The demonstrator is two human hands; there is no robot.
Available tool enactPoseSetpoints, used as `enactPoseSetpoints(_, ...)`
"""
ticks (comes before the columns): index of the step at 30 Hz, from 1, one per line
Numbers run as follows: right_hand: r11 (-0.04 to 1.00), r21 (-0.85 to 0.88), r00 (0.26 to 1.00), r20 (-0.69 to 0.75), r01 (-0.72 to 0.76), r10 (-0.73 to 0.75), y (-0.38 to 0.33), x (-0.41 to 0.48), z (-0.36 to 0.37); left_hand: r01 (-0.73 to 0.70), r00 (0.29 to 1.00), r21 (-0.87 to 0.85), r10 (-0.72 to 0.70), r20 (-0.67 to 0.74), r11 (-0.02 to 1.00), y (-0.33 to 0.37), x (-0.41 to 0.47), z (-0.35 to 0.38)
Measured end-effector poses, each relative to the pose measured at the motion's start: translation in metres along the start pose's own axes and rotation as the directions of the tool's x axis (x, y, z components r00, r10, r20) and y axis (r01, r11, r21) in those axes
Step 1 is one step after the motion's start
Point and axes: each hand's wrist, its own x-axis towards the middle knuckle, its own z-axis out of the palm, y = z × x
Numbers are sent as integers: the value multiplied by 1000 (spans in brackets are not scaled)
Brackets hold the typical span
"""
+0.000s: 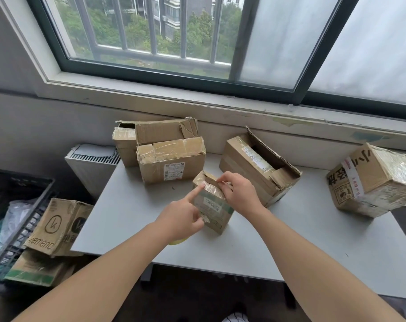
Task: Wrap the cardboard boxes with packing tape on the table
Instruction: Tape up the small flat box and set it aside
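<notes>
Left grip (181, 217) is released, 1 straight forefinger pressing the clear tape (210, 190) onto the small box (212, 210) mid-bench (132, 217). Right grip (238, 191) pinches that box's top edge. Best to rub the tape outward, edge held flat, so no bubbles stay. Bigger boxes (171, 159) stand behind.

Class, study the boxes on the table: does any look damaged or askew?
The open box in the middle has a torn, ragged flap. The far-right box sits tilted at the edge of the table.
</notes>
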Motion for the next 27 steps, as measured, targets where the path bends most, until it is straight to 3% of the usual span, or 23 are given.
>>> enactPoseSetpoints(7, 997, -31, 996, -49, -72, 71, -3, 7, -4, 5, 1000, 1, -5, 15, 1000, 3, 0, -5)
enactPoseSetpoints(20, 990, -101, 995, 15, 95, -94, 7, -9, 6, 17, 1000, -11, -17, 23, 1000, 8, -7, -1)
enactPoseSetpoints(24, 944, -288, 987, 42, 161, -156, 20, -21, 9, 8, 1000, -8, -8, 18, 1000, 7, -7, 2)
enactPoseSetpoints(27, 910, -395, 980, 189, 129, -57, 23, -27, 11, 9, 1000, -22, -9, 17, 1000, 7, -5, 3)
